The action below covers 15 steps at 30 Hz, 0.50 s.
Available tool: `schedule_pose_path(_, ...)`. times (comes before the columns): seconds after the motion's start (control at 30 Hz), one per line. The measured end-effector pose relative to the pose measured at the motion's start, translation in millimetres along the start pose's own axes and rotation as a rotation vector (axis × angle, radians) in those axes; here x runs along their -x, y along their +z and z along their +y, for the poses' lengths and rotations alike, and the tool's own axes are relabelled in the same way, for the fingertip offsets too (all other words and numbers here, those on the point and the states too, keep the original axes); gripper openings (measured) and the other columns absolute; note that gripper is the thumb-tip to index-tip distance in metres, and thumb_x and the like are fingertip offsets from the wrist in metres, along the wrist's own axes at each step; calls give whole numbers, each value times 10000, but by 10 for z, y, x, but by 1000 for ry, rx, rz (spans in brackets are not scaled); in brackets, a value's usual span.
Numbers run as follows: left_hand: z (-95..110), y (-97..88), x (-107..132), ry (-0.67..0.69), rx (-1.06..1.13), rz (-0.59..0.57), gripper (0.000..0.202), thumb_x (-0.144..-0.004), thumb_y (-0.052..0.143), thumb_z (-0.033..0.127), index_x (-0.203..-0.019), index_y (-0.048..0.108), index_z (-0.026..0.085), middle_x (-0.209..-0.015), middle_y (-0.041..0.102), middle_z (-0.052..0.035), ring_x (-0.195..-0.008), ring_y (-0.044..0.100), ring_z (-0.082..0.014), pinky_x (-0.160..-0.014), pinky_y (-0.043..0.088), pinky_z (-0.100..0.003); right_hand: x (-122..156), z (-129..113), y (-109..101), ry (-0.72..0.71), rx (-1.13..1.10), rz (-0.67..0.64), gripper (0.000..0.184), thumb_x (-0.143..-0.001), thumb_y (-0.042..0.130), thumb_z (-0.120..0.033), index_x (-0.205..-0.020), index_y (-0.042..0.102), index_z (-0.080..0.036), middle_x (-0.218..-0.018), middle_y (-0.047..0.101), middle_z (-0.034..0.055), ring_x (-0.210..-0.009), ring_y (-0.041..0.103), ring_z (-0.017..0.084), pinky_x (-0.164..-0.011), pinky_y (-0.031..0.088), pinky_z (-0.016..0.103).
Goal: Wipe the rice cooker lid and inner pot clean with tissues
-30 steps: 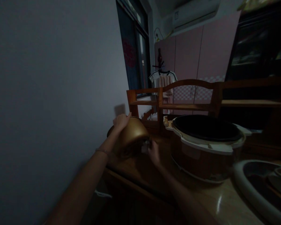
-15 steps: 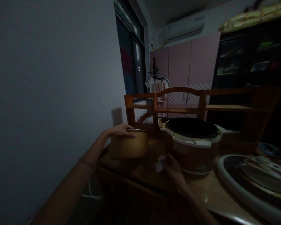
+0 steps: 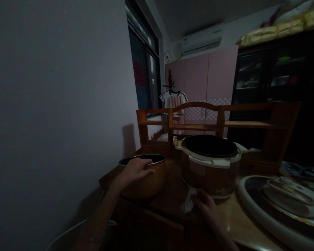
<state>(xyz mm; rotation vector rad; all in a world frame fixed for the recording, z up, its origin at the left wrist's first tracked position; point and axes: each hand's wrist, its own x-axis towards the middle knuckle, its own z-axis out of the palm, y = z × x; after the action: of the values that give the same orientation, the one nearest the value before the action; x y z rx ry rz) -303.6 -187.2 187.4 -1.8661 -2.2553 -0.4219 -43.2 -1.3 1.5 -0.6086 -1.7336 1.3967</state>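
My left hand (image 3: 136, 170) is at the near rim of a tan inner pot (image 3: 155, 179) with a dark inside. Its fingers reach over the rim and the thumb lies along the outer wall, so the rim is between them. The pot stands on the wooden desk near its left front edge. My right hand (image 3: 205, 204) pinches a crumpled white tissue (image 3: 188, 201) low over the desk. Just behind that hand is a cooker body (image 3: 209, 174) with a white upper ring and a dark, open cavity.
A cooker lid (image 3: 251, 202) lies on the desk (image 3: 232, 223) at the right. Behind the cooker stands a low wooden shelf rack (image 3: 196, 127). A white wall (image 3: 68, 104) borders the left side. A pale cable (image 3: 68, 230) hangs below the desk at lower left.
The inner pot has tipped toward upright and its opening now shows. My left hand has moved lower in view with it. My right hand and the tissue have shifted slightly right and down.
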Motion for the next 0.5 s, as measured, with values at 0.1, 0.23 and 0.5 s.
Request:
schedule_pose_path(0.1,62,173,3,-14,-34,33,332,-884,542,523,-1003,686,250,-908,734,-43,-839,671,-228,-684,392,-280,4,7,-18,41,-32,21,342,-688,715,-500,-843,701,-195,-891,742,84,-868,687,288,-768,535,350)
schedule_pose_path(0.23,151,487,-49,-26,-98,105,296,-922,517,466,-1062,662,249,-920,746,-57,-864,693,-246,-668,403,-289,14,27,-43,69,-66,54,334,-670,727,-488,-850,716,-207,-917,748,91,-883,694,306,-792,544,378)
schedule_pose_path(0.5,210,1170,-89,121,-179,267,201,-947,470,217,-1052,641,222,-933,744,-41,-788,703,-190,-650,469,-277,38,74,-55,88,-77,108,331,-670,741,-472,-870,714,-210,-937,749,95,-914,695,308,-821,546,384)
